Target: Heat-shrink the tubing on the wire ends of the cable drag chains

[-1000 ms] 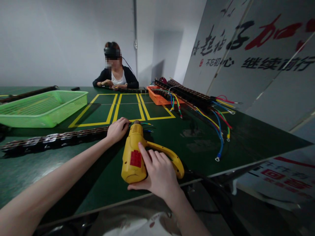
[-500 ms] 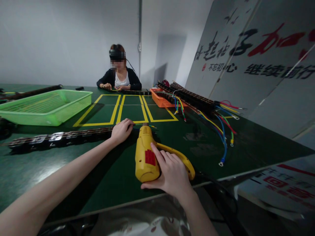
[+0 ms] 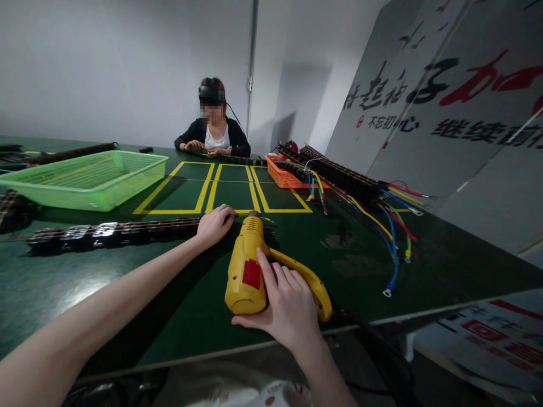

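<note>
My right hand [image 3: 286, 302] grips a yellow heat gun [image 3: 246, 268] with a red patch on its body. The gun lies low over the green table, its nozzle pointing away from me at thin coloured wires [image 3: 263, 219]. Closed on those wires, just left of the nozzle, is my left hand [image 3: 216, 225]. From that hand a long black cable chain [image 3: 127, 230] stretches left along the table, brown cables running through it. The wire tips stick out right of the nozzle; the exact grip of my left fingers is partly hidden.
A green basket [image 3: 102, 195] stands at the left. An orange basket [image 3: 282, 176] carries several cable chains [image 3: 343, 178], whose coloured wires with ring terminals hang rightward. Yellow tape rectangles [image 3: 235, 211] mark the green table [image 3: 365, 237]. Across it sits a person [image 3: 216, 135] handling another chain.
The view has turned slightly left. The heat gun's rear end has swung a little left with my right hand, while its nozzle stays by the wires. My left hand keeps its hold.
</note>
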{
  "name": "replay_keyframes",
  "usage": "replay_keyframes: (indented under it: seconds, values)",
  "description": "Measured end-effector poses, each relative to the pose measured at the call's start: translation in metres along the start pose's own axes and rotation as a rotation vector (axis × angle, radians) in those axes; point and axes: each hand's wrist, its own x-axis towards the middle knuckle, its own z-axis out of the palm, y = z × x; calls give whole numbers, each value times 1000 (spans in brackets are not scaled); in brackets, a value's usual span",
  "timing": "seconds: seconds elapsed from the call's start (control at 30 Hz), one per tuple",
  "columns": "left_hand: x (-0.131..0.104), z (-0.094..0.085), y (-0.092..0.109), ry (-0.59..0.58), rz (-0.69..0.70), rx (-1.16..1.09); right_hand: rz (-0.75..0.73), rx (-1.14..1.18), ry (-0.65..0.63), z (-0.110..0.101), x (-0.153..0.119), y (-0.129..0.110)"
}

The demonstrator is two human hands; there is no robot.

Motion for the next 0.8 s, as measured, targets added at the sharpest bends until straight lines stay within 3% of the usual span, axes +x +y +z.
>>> replay_keyframes:
  seconds: [0.33,0.6,0.8]
  values:
    - [1,-2,-1,-37,-52,37,-64,11,-43,3,9,-23]
    - [-1,0,-5,4,-7,22,-40,129,-81,-1,5,2]
    - [-5,-5,0,26,102,45,20,112,-87,-7,1,24]
